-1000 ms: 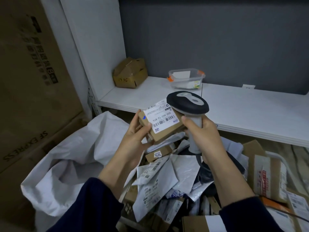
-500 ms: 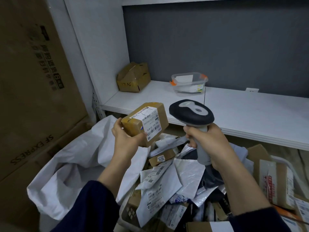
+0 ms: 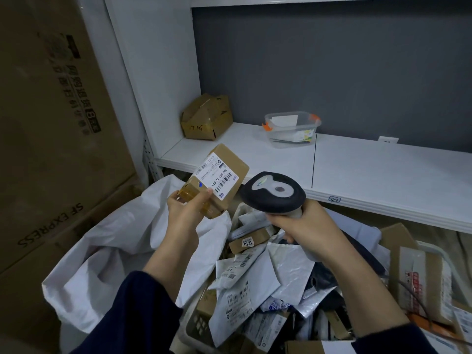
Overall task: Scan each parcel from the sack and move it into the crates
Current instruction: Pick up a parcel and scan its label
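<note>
Tall cardboard cartons [image 3: 51, 149] are standing along the left edge, touching the white sack [image 3: 115, 251], which is slumping open just beside them. Above the sack's right edge the left hand [image 3: 186, 213] is gripping a small brown parcel [image 3: 224, 175] by its taped lower end. The thumb is curling over the front and the label is facing up. The right hand [image 3: 309, 226] is wrapping its fingers round the handle of the scanner [image 3: 273, 192], whose dark head is sitting just beside the parcel's lower right corner, apart from it. Beneath both hands a crate [image 3: 199, 325] is overflowing with mailers [image 3: 255, 284] and small boxes. Behind, the white shelf [image 3: 383, 169] is carrying a dented cardboard box [image 3: 207, 117] near its left wall and a clear tub [image 3: 291, 129] further right. Open air is showing between the shelf's front lip and the hands.
</note>
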